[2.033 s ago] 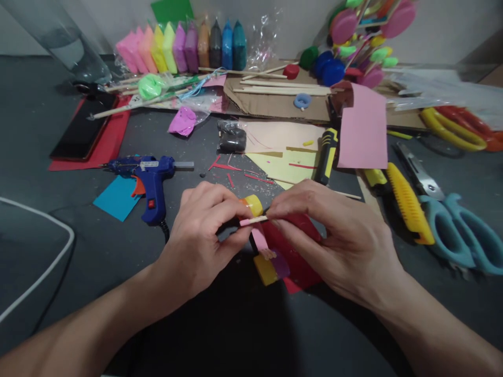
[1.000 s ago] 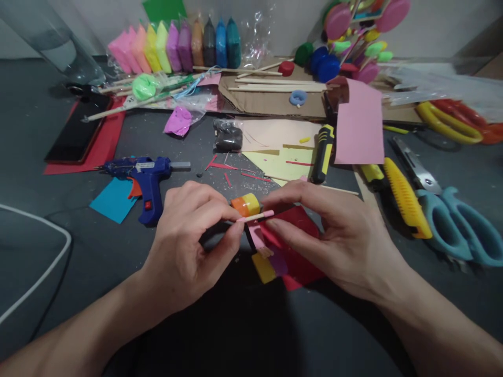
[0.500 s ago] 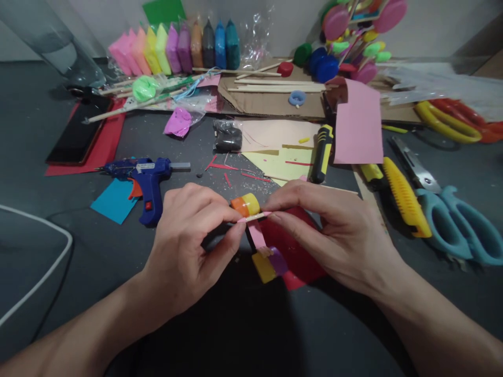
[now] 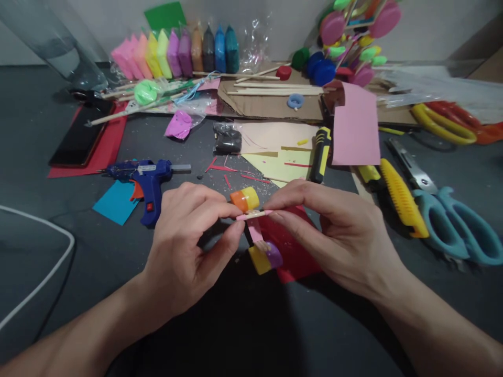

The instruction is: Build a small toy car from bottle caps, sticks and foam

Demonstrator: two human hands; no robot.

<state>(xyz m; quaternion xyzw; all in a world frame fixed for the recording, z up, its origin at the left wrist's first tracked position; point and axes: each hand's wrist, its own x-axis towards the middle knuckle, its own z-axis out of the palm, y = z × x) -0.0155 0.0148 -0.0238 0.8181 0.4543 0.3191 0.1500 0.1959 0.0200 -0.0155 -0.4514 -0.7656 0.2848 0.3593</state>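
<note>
Between my two hands is a short wooden stick with pink ends (image 4: pixel 254 215). My left hand (image 4: pixel 192 235) pinches its left end between thumb and forefinger. At the other end, the thumb and forefinger of my right hand (image 4: pixel 334 235) are closed in the same way. A pink strip (image 4: pixel 255 230) runs down from behind the stick. Just above the stick sits an orange-and-yellow round piece (image 4: pixel 244 199); a yellow-and-purple round piece (image 4: pixel 261 259) is at the strip's lower end. How these parts join is hard to make out. Red paper (image 4: pixel 296 254) lies beneath, partly covered by my right hand.
To the left lie a blue glue gun (image 4: pixel 151 183), blue paper (image 4: pixel 116 201) and a phone (image 4: pixel 82 133). Yellow-black cutters (image 4: pixel 321 154) and teal-handled scissors (image 4: pixel 459 225) are on the right. Behind are clay packets (image 4: pixel 184 52), sticks (image 4: pixel 279 91) and cardboard (image 4: pixel 267 107).
The yellow-and-purple piece has swung slightly up and left. Both hands keep their pinch on the stick, and the camera view has shifted a little.
</note>
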